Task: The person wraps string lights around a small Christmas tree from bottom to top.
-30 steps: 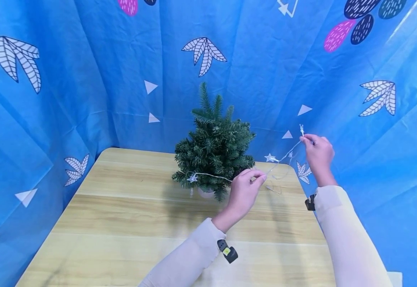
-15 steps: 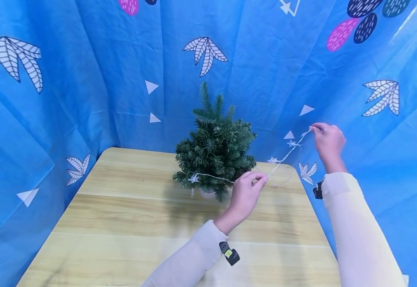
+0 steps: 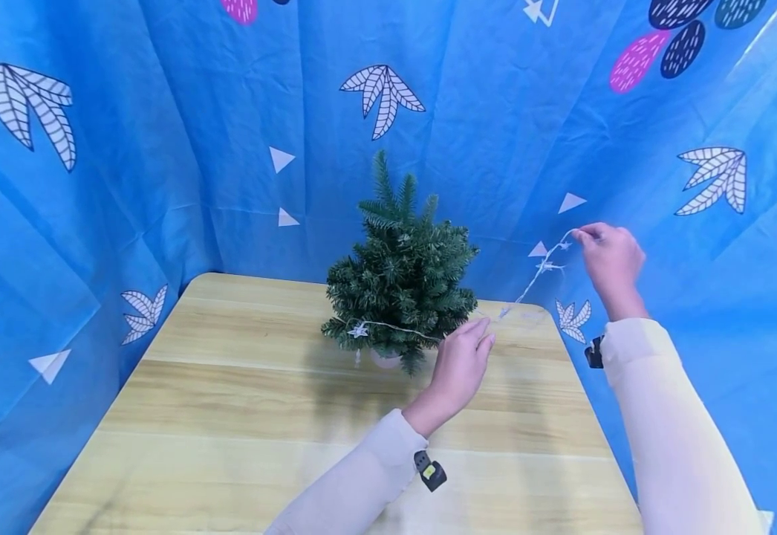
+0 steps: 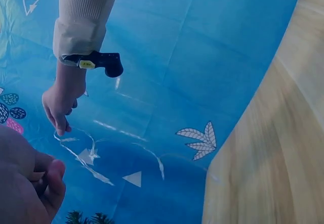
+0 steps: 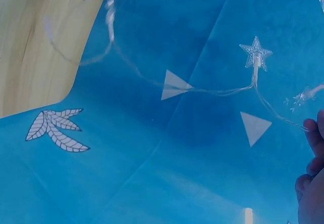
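A string of clear star lights (image 3: 535, 279) runs from the right hand down towards the left hand. The right hand (image 3: 610, 260) pinches its wire between thumb and fingers, raised right of the tree. In the right wrist view a star light (image 5: 256, 54) hangs on the wire beside that hand's fingertips. The left hand (image 3: 458, 364) is in front of the tree's lower right, fingers curled loosely about the wire; its exact grip is partly hidden. Further left, the wire lies across the low branches of a small green Christmas tree (image 3: 402, 275), with a star (image 3: 358, 329) at the front.
The tree's pale base (image 3: 385, 360) stands on a wooden table (image 3: 241, 401) towards the back edge. A blue patterned curtain (image 3: 241, 119) hangs behind and along both sides. Loose wire with lights (image 5: 93, 59) dangles over the table's right back corner.
The right hand has moved right and up, drawing the wire along. The left hand has stayed nearly in place, and its fingertips have shifted slightly. The wire on the tree looks the same.
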